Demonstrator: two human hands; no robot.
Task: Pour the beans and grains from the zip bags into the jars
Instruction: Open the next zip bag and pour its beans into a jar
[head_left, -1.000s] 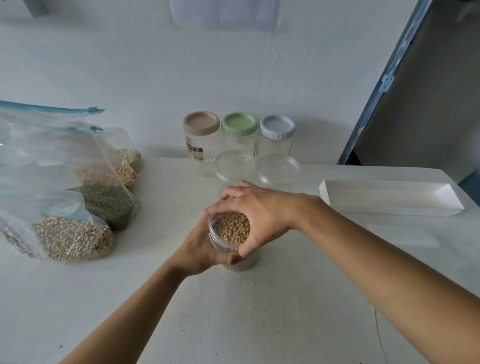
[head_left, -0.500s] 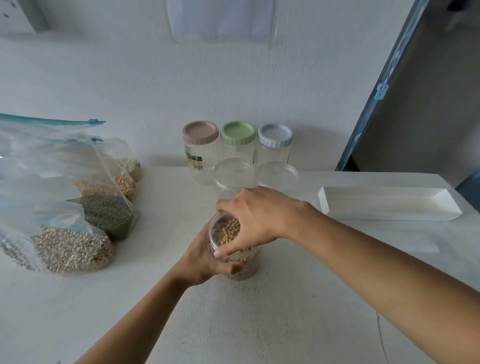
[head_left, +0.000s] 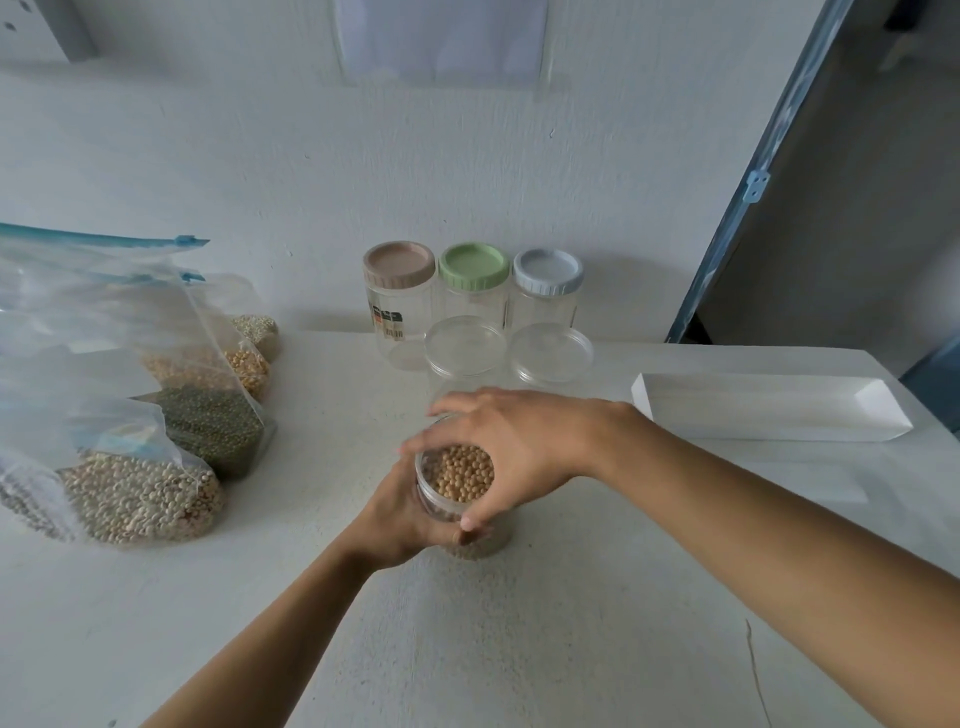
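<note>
White table (head_left: 571, 623), centre: filled bean jar (head_left: 434, 506), capping.
Hands: left hand (head_left: 395, 519) grips its wall; right hand (head_left: 524, 447), curled round clear lid (head_left: 462, 473), has turned since a second ago: closing likely.

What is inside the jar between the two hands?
Tan round beans, high in the jar. The left hand and right hand cover much of its sides.

You get no readable text here. The one sticker (head_left: 388, 322) sits on the brown-lidded jar (head_left: 410, 345) at the table's (head_left: 571, 623) back edge: dark blocks and a barcode, too small to read.
</note>
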